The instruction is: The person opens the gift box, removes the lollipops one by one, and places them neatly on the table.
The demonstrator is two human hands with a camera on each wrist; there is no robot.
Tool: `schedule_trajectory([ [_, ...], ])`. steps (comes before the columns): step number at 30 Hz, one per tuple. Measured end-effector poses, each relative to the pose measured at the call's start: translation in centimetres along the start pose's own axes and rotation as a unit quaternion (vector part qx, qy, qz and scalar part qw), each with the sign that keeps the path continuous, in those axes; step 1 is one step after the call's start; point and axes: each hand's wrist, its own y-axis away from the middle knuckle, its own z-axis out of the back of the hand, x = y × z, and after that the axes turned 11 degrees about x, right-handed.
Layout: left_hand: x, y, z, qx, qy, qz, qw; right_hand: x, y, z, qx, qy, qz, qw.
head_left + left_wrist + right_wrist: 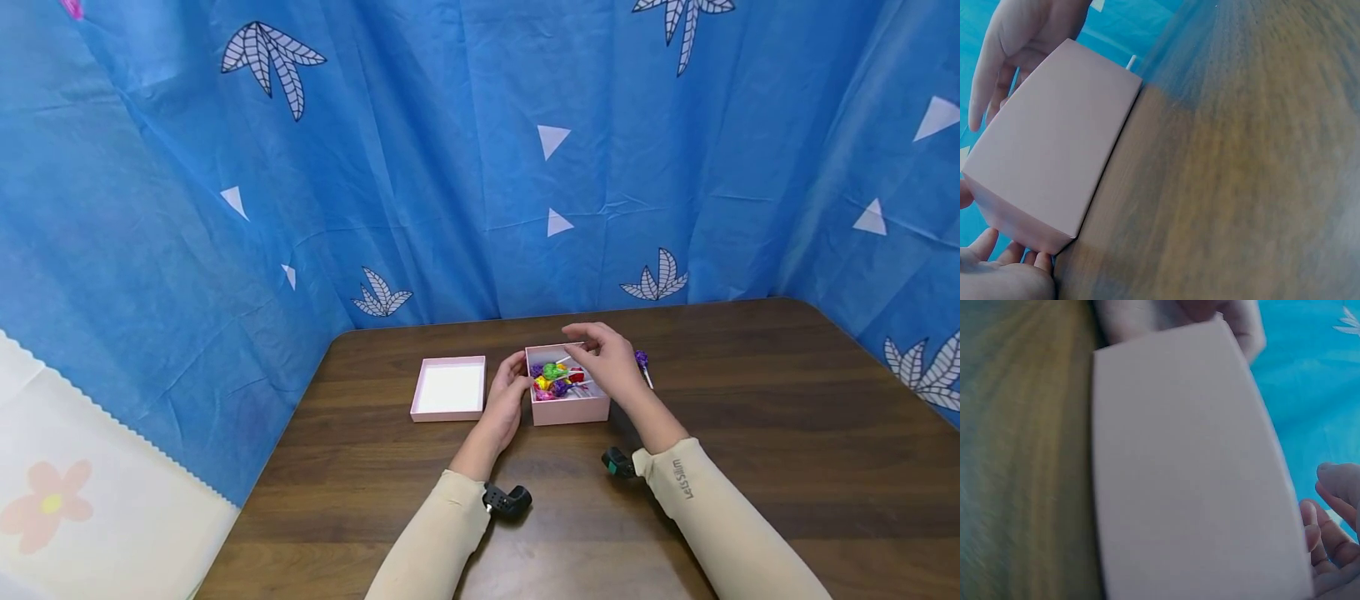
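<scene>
A pink box (572, 412) without its lid stands on the table, partly filled with colourful wrapped lollipops (555, 371). My left hand (507, 400) holds the box's left side, thumb at the rim and fingers along the outer wall. In the left wrist view those fingers (1012, 253) rest against the box's side. Over the box's right part hovers my right hand (609, 360), thumb and fingers apart and loosely bent, with nothing visible between them. It hides part of the box's right rim. The right wrist view shows mostly the box's plain front wall (1191, 462).
A pink lid (450, 388) with a white inside lies left of the box. Just beyond the right hand lies a purple lollipop (642, 363) on the dark wooden table (787, 433). A blue patterned curtain (480, 167) hangs behind the table.
</scene>
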Motion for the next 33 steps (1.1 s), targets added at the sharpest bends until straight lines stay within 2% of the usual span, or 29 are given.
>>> schedule_trajectory([
  [8,-0.1,0.1,0.1,0.005,-0.002,-0.011,0.9999,-0.2,-0.1,-1.3,0.008,0.004,-0.011,0.9999],
  [16,-0.2,-0.1,0.1,0.010,-0.009,0.005,0.9999,0.1,-0.5,-1.2,0.050,0.056,-0.033,0.9966],
  [20,-0.2,-0.1,0.1,0.011,-0.010,0.005,0.9999,0.2,-0.8,-0.9,0.073,0.061,-0.049,0.9942],
  [28,-0.3,-0.3,0.2,0.013,-0.014,0.001,0.9998,0.8,-1.5,-1.1,0.111,0.115,-0.064,0.9851],
  [33,-0.1,-0.2,0.2,0.012,-0.013,0.001,0.9998,0.9,-1.7,-1.6,0.123,0.165,-0.074,0.9758],
])
